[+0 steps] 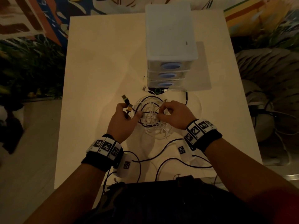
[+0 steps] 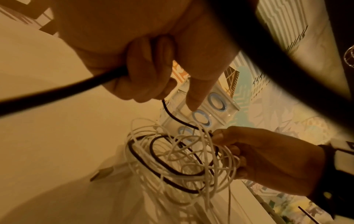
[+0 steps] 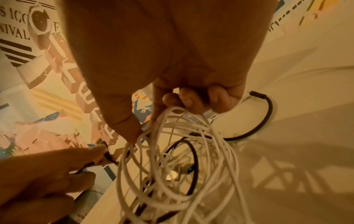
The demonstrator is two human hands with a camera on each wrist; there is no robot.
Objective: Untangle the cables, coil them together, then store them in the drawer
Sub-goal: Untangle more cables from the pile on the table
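A tangle of white and black cables (image 1: 151, 116) (image 2: 182, 160) (image 3: 178, 163) is held above the white table (image 1: 100, 65), between my two hands. My left hand (image 1: 124, 118) (image 2: 145, 78) grips a black cable near its gold plug (image 1: 129, 108), fingers curled round it, index finger straight. My right hand (image 1: 172, 114) (image 3: 180, 100) pinches white loops at the bundle's right side. The small plastic drawer unit (image 1: 169, 62) (image 2: 208, 112) with three blue-handled drawers, all closed, stands just behind the bundle.
More cable ends and plugs (image 1: 153, 90) lie at the foot of the drawers. Black wires (image 1: 161, 152) trail over the table's near edge by my wrists. A patterned floor (image 1: 32, 59) surrounds the table; other cables (image 1: 275, 113) lie off its right.
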